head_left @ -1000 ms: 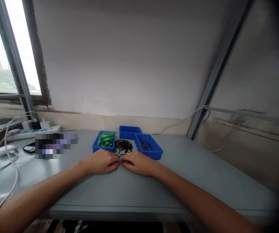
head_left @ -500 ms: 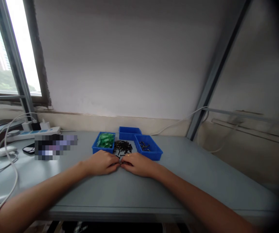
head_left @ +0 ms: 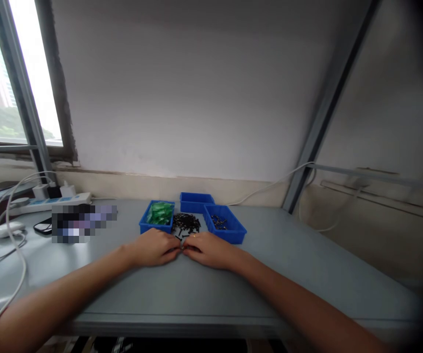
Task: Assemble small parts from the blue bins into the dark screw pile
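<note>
My left hand (head_left: pixel 156 247) and my right hand (head_left: pixel 210 250) meet fingertip to fingertip just above the grey table. Both are closed in a pinch on a tiny piece, mostly hidden, with a bit of metallic shine between them. Right behind the fingers lies a loose pile of small black screws (head_left: pixel 186 222), a few of them scattered toward me. Beyond my left hand stands a blue bin (head_left: pixel 155 228) with green plastic bags (head_left: pixel 160 214) in it. A second blue bin (head_left: pixel 233 235), behind my right hand, contains small metallic parts (head_left: pixel 219 222).
Another blue bin (head_left: pixel 197 202) stands at the back by the wall. To the left are a white power strip (head_left: pixel 55 201), a white charger case (head_left: pixel 9 229) and a blurred-out object (head_left: pixel 82 224). A white cable (head_left: pixel 23 267) hangs over the table's left side, crossing near my left forearm.
Almost nothing differs. My fingertips have shifted very slightly and stay pinched together at the same spot; the bins and the pile are unmoved.
</note>
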Available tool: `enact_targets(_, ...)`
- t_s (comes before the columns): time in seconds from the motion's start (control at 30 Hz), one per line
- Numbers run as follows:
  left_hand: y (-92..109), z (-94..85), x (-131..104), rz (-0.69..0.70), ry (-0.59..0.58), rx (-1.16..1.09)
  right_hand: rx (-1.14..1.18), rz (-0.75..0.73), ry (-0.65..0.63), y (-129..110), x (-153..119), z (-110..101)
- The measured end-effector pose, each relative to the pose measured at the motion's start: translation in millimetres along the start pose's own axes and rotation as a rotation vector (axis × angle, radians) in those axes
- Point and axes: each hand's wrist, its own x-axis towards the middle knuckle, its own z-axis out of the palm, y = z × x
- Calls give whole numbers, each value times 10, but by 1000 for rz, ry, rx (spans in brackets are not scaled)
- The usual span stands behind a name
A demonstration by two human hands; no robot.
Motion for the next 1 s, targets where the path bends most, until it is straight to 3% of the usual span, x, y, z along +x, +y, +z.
enact_targets(1.0,-15,12,0,-31,-36,14,13,-17,15,17,-8,27)
